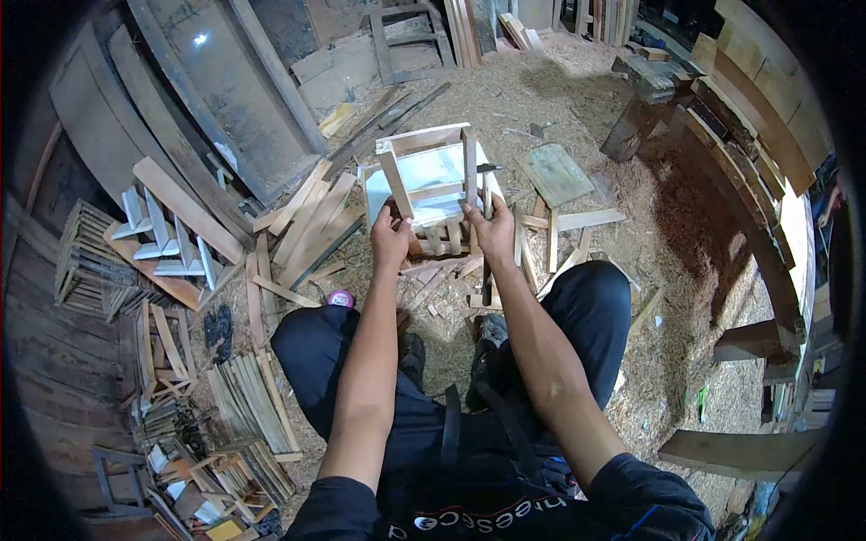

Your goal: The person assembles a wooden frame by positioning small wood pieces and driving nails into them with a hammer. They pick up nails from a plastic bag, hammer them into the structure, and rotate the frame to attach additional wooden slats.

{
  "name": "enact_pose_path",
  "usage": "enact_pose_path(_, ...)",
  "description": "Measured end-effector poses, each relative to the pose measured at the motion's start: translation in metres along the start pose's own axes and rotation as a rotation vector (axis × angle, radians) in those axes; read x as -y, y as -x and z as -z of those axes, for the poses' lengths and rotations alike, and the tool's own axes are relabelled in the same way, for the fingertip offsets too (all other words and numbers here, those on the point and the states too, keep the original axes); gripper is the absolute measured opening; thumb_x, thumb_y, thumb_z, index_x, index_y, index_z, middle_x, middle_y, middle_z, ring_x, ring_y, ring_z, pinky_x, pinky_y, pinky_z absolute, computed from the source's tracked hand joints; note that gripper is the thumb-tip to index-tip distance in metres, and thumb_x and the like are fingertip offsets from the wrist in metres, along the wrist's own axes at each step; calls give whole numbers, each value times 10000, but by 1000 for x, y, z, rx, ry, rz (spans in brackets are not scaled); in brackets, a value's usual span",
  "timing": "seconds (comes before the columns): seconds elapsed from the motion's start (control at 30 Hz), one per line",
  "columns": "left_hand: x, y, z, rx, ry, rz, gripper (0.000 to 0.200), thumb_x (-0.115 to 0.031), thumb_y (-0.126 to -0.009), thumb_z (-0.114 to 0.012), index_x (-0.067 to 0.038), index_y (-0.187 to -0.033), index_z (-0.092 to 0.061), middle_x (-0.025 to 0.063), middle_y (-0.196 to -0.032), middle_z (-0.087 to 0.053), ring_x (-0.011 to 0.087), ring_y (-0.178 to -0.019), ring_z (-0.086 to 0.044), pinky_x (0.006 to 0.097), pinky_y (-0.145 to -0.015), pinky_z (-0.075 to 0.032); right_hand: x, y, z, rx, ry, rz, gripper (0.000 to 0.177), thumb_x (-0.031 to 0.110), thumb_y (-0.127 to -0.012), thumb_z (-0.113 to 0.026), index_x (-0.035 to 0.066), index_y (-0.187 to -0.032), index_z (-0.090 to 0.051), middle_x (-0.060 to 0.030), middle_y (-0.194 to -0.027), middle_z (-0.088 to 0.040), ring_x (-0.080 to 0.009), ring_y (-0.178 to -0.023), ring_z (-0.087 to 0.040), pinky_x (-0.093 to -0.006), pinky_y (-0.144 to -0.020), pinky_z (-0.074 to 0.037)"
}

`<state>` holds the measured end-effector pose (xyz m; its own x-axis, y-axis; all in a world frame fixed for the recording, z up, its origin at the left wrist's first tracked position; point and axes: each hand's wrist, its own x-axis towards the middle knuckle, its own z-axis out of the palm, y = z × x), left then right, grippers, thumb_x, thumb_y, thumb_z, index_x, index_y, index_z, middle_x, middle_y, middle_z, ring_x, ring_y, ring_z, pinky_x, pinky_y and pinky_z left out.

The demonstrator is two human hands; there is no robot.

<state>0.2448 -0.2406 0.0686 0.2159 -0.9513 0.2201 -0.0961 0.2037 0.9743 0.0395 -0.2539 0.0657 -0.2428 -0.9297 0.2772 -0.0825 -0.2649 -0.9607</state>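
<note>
A small wooden frame (391, 176) made of pale and darker slats stands upright in front of me, between both hands. My left hand (391, 236) is closed round the lower part of its left side. On the right side, my right hand (492, 232) grips the darker upright with thumb and fingers. Behind the frame lies a light blue-white board (374, 192), seen partly through it. A dark-headed tool, perhaps a hammer (488, 168), shows just right of the frame. Short wooden pieces (437, 242) are below it.
Loose boards (311, 225) lie to the left, with stacked slats (253, 406) nearer. A greenish panel (557, 174) rests on the shavings at right. A pink round object (340, 298) is beside my left knee. A heavy wooden bench (758, 207) curves along the right; a person's arm shows beyond it.
</note>
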Motion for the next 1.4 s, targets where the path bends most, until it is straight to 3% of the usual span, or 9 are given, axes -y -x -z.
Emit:
enact_pose_path(0.17, 11, 1, 0, -24, 56, -64, 404, 134, -832, -550, 38, -1222, -502, 102, -1104, -614, 191, -1029, -612, 275, -855, -491, 8, 5, 2, -24, 28, -12, 460, 160, -793, -779, -29, -1173, -604, -128, -984, -685, -191, -910, -632, -323, -852, -490)
enact_pose_path(0.37, 30, -1, 6, -310, 94, -264, 422, -63, -967, -354, 8, -1378, -415, 211, -1289, -555, 299, -1214, -535, 390, -1009, -417, 18, 13, 8, -45, -62, 11, 359, 150, -868, -646, -29, -1176, -603, -126, -1004, -677, -195, -937, -621, -322, -869, -469)
enact_pose_path(0.43, 29, 2, 13, -316, 17, -252, 415, -60, -965, -357, 2, -1371, -421, 215, -1277, -562, 310, -1209, -538, 391, -1006, -420, 8, 11, 9, -92, -76, 66, 330, 137, -914, -495, -30, -1176, -606, -143, -1056, -668, -204, -979, -610, -321, -894, -453)
enact_pose_path(0.7, 13, 17, 14, -273, -203, -239, 378, -94, -983, -377, -8, -1346, -443, 223, -1260, -568, 339, -1193, -543, 409, -980, -437, 2, 18, 26, -169, -29, -22, 292, 134, -922, -510, -35, -1135, -618, -153, -1059, -661, -201, -991, -598, -321, -892, -447)
enact_pose_path(0.8, 11, 25, 6, -304, -155, -279, 353, -86, -971, -416, -4, -1311, -464, 214, -1236, -569, 341, -1176, -541, 419, -974, -437, 11, 29, 29, -240, 98, 76, 244, 117, -904, -574, -34, -1093, -613, -74, -810, -624, -151, -713, -563, -296, -672, -461)
enact_pose_path(0.9, -7, 57, -7, -444, -395, -307, 280, -69, -937, -475, -11, -1208, -517, 187, -1132, -576, 309, -1023, -578, 388, -864, -462, 6, 45, 34, -341, 274, 108, 300, 114, -880, -576, -68, -1116, -543, -241, -959, -596, -389, -936, -584, -437, -835, -456)
enact_pose_path(1.2, 39, 104, -39, -117, -414, -236, 158, -90, -918, -537, -51, -1045, -624, 133, -898, -670, 277, -820, -651, 367, -762, -502, -2, 104, 25, -277, 396, -144, 288, 174, -935, -533, -18, -1145, -485, -285, -866, -625, -476, -795, -612, -524, -685, -466)
enact_pose_path(1.3, 22, 102, -42, -145, -368, -102, 193, -99, -913, -557, -35, -1091, -596, 144, -1013, -651, 271, -928, -632, 377, -815, -487, -24, 116, 24, -345, 419, -4, 318, 225, -926, -567, -20, -1119, -508, -281, -846, -625, -478, -742, -608, -507, -652, -471)
enact_pose_path(1.4, 6, 75, -44, -484, -416, -310, 374, -149, -920, -578, 17, -1239, -478, 199, -1178, -563, 343, -1094, -535, 423, -934, -414, 16, 106, 21, -304, 313, -112, 349, 258, -901, -620, -25, -1088, -538, -268, -852, -632, -454, -778, -620, -493, -677, -471)
